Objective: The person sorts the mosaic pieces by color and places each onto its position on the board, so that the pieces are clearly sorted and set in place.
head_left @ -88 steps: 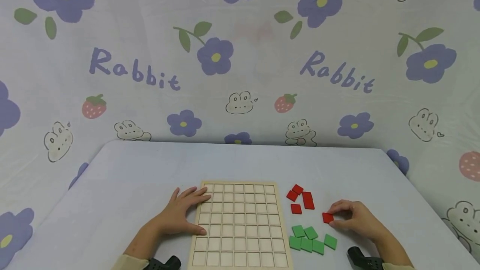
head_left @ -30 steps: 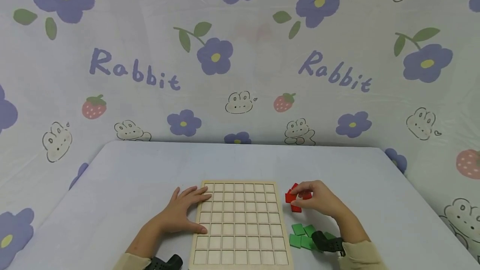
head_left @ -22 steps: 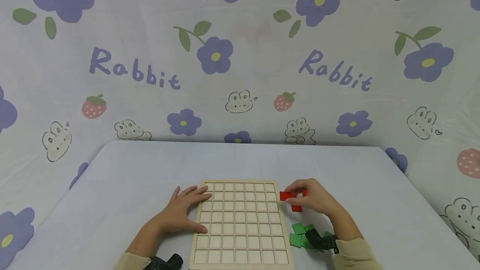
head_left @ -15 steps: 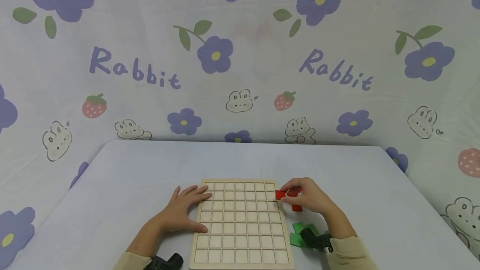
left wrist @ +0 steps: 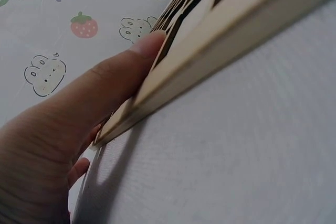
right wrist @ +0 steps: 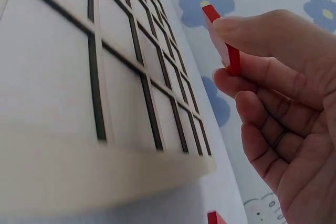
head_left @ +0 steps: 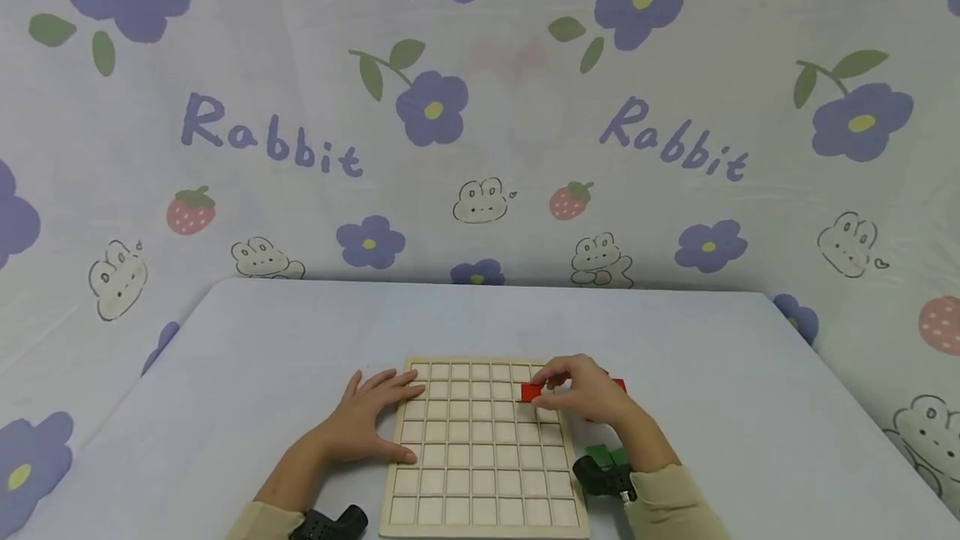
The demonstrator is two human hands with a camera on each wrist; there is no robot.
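Note:
A pale wooden grid board [head_left: 471, 532] with square cells lies on the white table. The left hand [head_left: 358, 427] rests at its left edge, fingers spread and thumb on the frame; the left wrist view shows the thumb [left wrist: 105, 85] lying over the rim. The right hand [head_left: 588, 394] pinches a red square tile [head_left: 531, 392] between thumb and fingers, above the upper right cells. In the right wrist view this thin tile [right wrist: 223, 43] is held tilted, apart from the board, its other fingers curled below.
Right of the board, more red tiles [head_left: 618, 385] lie partly hidden behind the right hand. Green square tiles [head_left: 600, 455] are below them, largely covered by the right forearm and its black wrist camera [head_left: 603, 477]. A patterned cloth [head_left: 480, 107] hangs behind the table [head_left: 285, 332].
The right hand has carried the red tile left, from the table's right side past the other red tiles to over the board. The left hand has stayed in place.

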